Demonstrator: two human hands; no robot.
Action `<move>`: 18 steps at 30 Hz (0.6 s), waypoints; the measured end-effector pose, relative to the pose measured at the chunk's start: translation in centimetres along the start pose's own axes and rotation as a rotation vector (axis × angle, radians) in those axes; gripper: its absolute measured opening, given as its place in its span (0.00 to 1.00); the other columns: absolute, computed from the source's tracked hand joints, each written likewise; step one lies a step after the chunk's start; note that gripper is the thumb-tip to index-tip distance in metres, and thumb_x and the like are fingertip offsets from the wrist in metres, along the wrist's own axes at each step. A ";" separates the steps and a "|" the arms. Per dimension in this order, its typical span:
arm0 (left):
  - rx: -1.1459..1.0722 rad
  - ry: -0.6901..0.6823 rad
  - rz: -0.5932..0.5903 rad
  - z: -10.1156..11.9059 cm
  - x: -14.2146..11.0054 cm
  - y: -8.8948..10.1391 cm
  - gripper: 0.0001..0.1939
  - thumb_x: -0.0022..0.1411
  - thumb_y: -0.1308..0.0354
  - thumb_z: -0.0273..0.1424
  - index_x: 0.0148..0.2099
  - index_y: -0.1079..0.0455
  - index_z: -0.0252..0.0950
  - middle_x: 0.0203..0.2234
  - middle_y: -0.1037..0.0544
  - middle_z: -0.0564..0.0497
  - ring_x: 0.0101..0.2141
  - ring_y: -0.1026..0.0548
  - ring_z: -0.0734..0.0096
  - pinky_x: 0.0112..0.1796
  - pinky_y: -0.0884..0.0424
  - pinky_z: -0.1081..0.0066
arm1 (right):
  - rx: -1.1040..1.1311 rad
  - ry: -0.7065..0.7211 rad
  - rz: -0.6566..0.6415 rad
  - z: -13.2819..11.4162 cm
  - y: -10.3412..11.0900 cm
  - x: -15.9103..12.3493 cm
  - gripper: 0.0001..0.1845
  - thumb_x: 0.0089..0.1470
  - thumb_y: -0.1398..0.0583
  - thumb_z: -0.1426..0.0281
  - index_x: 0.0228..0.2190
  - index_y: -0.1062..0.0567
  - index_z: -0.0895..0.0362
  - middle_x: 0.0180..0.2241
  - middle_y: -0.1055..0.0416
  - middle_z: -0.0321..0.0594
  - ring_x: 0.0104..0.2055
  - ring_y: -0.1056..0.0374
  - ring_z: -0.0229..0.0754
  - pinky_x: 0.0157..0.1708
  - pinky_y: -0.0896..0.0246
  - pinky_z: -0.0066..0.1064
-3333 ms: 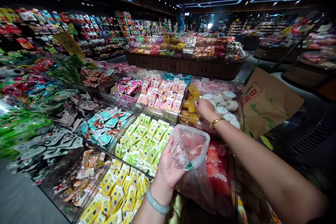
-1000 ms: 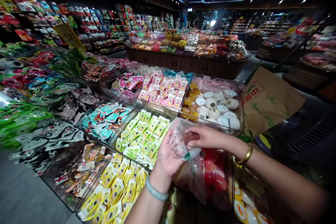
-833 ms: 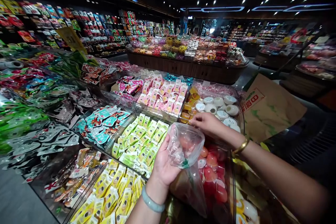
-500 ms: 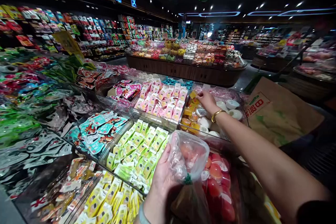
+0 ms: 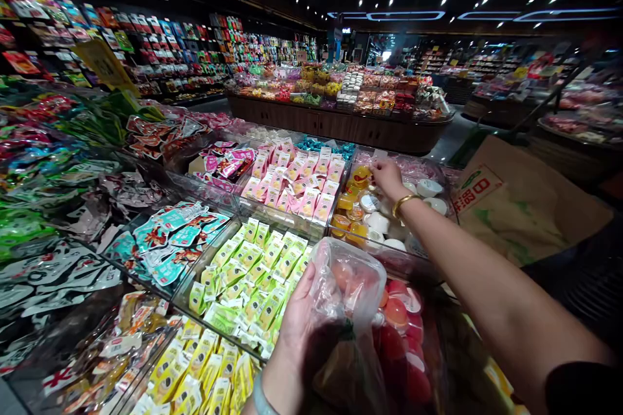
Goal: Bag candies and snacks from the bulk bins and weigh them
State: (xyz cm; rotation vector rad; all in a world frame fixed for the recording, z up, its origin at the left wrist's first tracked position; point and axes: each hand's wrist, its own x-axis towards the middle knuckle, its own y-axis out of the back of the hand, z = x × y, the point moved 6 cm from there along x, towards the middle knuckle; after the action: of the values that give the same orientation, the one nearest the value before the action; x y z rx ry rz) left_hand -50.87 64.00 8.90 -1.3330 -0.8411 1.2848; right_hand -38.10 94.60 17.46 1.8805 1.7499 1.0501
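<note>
My left hand (image 5: 294, 324) is wrapped round a clear plastic bag (image 5: 348, 272), which holds reddish, rounded pieces, blurred by the film. The bag hangs over a bin of red jelly cups (image 5: 402, 331). Farther off, my right hand (image 5: 389, 180) reaches into a bin of yellow and white jelly cups. Its fingers are pinched at the edge of a yellow jelly cup (image 5: 361, 176); the fingertips are partly hidden. White-lidded jelly cups (image 5: 377, 222) lie below that hand. Green sachets (image 5: 265, 259) fill the bin left of the bag.
Pink packets (image 5: 296, 175) stand in a bin left of my right hand. Clear bin walls (image 5: 282, 224) divide the goods. A brown paper bag (image 5: 525, 201) is at the right, close to my right forearm. Behind is a wooden display counter (image 5: 341, 128).
My right hand has shifted slightly right and down in view, and the yellow jelly cup at its fingertips has turned. The left hand keeps the plastic bag. The view has tilted slightly.
</note>
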 end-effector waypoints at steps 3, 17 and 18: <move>-0.020 0.020 -0.021 -0.1 0.0 -0.3 0.18 0.72 0.54 0.32 0.57 0.27 0.41 0.22 0.22 0.51 0.21 0.26 0.72 0.28 0.28 0.73 | 0.179 -0.008 -0.046 -0.2 1.8 -3.2 0.11 0.62 0.47 0.69 0.34 0.27 0.60 0.29 0.24 0.43 0.31 0.27 0.39 0.32 0.33 0.29; 0.092 0.050 -0.013 -1.6 -2.6 -2.7 0.20 0.73 0.57 0.36 0.57 0.29 0.37 0.38 0.18 0.45 0.38 0.20 0.65 0.39 0.25 0.67 | 0.307 0.305 -0.450 -1.8 1.4 -26.4 0.11 0.59 0.43 0.65 0.29 0.22 0.45 0.33 0.22 0.36 0.38 0.26 0.47 0.41 0.31 0.40; 0.116 0.035 0.001 -1.5 -2.8 -2.8 0.20 0.73 0.57 0.36 0.57 0.29 0.36 0.39 0.18 0.45 0.38 0.20 0.64 0.37 0.25 0.67 | 0.274 0.367 -0.498 -2.3 1.3 -27.1 0.11 0.61 0.44 0.66 0.34 0.21 0.42 0.38 0.21 0.34 0.42 0.26 0.47 0.45 0.31 0.40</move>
State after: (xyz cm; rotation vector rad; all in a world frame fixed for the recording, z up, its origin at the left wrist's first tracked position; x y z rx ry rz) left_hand -49.39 61.58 11.99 -1.2608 -0.7305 1.2879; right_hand -37.59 67.82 12.57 1.3145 2.5116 1.0375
